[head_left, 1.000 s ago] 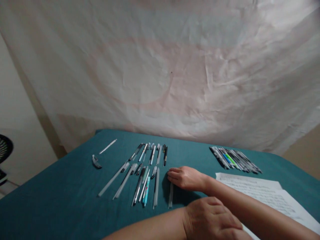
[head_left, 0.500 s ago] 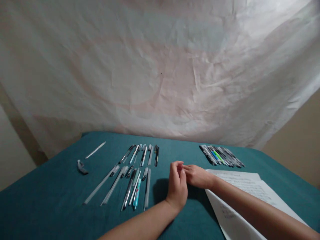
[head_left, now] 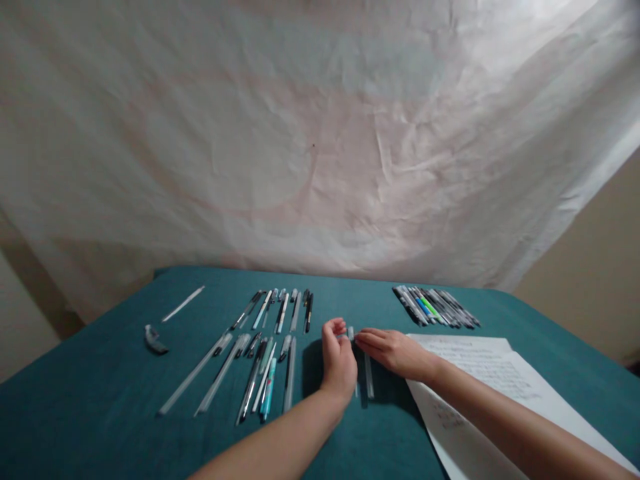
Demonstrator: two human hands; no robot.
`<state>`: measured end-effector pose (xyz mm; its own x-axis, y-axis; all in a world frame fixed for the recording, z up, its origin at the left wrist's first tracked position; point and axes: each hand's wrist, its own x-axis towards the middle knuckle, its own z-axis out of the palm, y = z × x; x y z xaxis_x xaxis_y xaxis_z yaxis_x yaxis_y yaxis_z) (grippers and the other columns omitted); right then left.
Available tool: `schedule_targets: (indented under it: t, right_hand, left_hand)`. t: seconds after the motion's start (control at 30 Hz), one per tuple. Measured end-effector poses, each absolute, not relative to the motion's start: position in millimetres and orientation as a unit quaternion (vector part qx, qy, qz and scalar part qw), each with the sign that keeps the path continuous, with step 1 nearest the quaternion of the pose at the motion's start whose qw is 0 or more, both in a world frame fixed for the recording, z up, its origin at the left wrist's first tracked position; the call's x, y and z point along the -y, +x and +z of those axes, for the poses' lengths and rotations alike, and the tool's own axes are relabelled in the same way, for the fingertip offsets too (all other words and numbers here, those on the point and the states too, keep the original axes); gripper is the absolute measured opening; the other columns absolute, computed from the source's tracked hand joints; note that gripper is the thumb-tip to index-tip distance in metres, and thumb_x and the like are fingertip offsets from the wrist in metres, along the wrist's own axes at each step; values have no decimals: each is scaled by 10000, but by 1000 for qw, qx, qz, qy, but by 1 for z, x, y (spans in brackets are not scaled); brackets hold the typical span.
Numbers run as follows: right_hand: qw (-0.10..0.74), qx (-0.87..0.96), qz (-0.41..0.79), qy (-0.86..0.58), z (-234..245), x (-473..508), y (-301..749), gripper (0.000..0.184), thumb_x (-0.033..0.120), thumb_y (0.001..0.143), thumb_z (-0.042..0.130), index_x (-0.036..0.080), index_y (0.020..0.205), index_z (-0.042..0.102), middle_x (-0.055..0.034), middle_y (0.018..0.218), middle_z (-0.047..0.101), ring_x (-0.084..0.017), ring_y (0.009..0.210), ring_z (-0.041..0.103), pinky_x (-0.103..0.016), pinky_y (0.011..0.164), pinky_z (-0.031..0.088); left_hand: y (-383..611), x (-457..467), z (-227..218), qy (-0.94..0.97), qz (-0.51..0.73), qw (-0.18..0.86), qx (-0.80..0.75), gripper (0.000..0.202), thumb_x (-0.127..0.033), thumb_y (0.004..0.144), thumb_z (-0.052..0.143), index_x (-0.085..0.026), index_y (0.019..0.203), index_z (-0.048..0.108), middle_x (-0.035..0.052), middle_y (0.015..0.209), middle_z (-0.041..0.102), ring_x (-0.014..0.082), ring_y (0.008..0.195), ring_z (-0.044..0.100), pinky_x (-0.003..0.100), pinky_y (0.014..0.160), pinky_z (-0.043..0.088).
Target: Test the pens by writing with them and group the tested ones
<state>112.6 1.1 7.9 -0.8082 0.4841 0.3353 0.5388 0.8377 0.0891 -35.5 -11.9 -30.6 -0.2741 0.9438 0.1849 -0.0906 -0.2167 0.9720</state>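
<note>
My left hand (head_left: 340, 363) rests on its side on the cloth, its fingers loosely curled and apart from the thumb. Close to its fingertips is a small clear pen cap (head_left: 351, 332). Palm down, my right hand (head_left: 393, 353) has its fingers stretched leftward, with the tips by the cap. A clear pen barrel (head_left: 369, 379) lies partly beneath the right fingers. A thin pen refill (head_left: 357, 388) shows beside my left wrist. Whether the fingertips touch the cap is hard to see.
Disassembled pens (head_left: 267, 383) lie in two rows to the left. A pile of pens (head_left: 435, 308) is at the back right, above written paper sheets (head_left: 475, 380). Far left are a dark grey curved object (head_left: 156, 340) and a white stick (head_left: 183, 304). Teal cloth (head_left: 100, 400) covers the table.
My hands were together and have parted slightly, the left one moving left. The clear barrel, cap and refill now show between them on the cloth. The view has shifted slightly.
</note>
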Motion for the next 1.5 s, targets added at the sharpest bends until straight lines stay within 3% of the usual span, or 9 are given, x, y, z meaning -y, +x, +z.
schedule_targets:
  t: [0.13, 0.37, 0.5, 0.7, 0.87, 0.97, 1.03, 1.23, 1.5]
  right_hand:
    - [183, 932, -131, -283, 22, -2, 121, 290, 163, 907, 365, 137, 1132, 547, -137, 1115, 578, -219, 1085, 509, -353, 847, 492]
    - [243, 907, -154, -306, 32, -5, 105, 260, 185, 906, 381, 141, 1037, 601, -128, 1071, 597, -224, 1055, 527, -376, 843, 496]
    - [258, 898, -175, -311, 29, -6, 103, 261, 184, 908, 377, 133, 1017, 608, -131, 1081, 591, -228, 1058, 522, -376, 846, 492]
    - [263, 889, -185, -327, 26, -4, 109, 242, 201, 877, 444, 169, 1068, 589, -122, 1126, 576, -244, 1078, 490, -417, 889, 433]
    - [362, 792, -93, -483, 22, 1, 101, 289, 214, 842, 462, 177, 1127, 496, -112, 1050, 581, -209, 950, 547, -354, 794, 456]
    - [314, 770, 45, -554, 21, 10, 89, 150, 263, 810, 493, 186, 937, 511, -24, 738, 608, -148, 635, 569, -246, 572, 430]
    - [251, 772, 96, -577, 18, 18, 80, 84, 272, 803, 499, 195, 838, 500, 5, 637, 594, -131, 554, 548, -218, 513, 363]
    - [169, 774, 128, -597, 5, 33, 59, 152, 254, 762, 531, 175, 872, 463, -57, 745, 640, -171, 645, 595, -225, 524, 311]
    - [105, 768, 128, -619, 10, 35, 55, 214, 148, 709, 500, 135, 920, 476, -129, 807, 654, -241, 767, 635, -256, 580, 369]
  left_hand:
    - [-34, 17, -24, 474, 621, 425, -457, 179, -266, 823, 484, -177, 978, 495, 55, 949, 552, 153, 879, 535, 297, 812, 406]
    - [-35, 25, -8, 518, 545, 542, -376, 340, -482, 826, 436, -152, 834, 519, 17, 684, 557, 116, 598, 516, 216, 572, 402]
    - [-38, 24, -4, 518, 534, 560, -365, 338, -478, 818, 454, -146, 827, 516, 1, 645, 544, 102, 553, 491, 204, 533, 388]
    - [-33, 20, -9, 502, 546, 590, -319, 356, -385, 781, 554, -128, 1019, 491, 24, 735, 580, 113, 604, 534, 219, 563, 421]
    - [-34, 15, -19, 462, 612, 492, -412, 367, -366, 844, 458, -159, 1146, 444, 51, 854, 573, 137, 732, 560, 246, 665, 447]
    - [-37, 12, -24, 440, 631, 434, -469, 307, -352, 863, 416, -176, 1113, 455, 52, 904, 560, 140, 788, 552, 264, 741, 436]
    - [-39, 10, -26, 431, 632, 421, -488, 281, -344, 865, 411, -182, 1090, 456, 49, 911, 551, 139, 787, 548, 268, 747, 434]
    - [-38, 9, -28, 431, 634, 413, -492, 262, -339, 862, 414, -189, 1074, 445, 55, 928, 545, 150, 804, 549, 280, 741, 436]
    - [-38, 12, -23, 436, 628, 419, -489, 264, -377, 852, 420, -179, 1022, 457, 50, 879, 556, 154, 771, 553, 277, 714, 435]
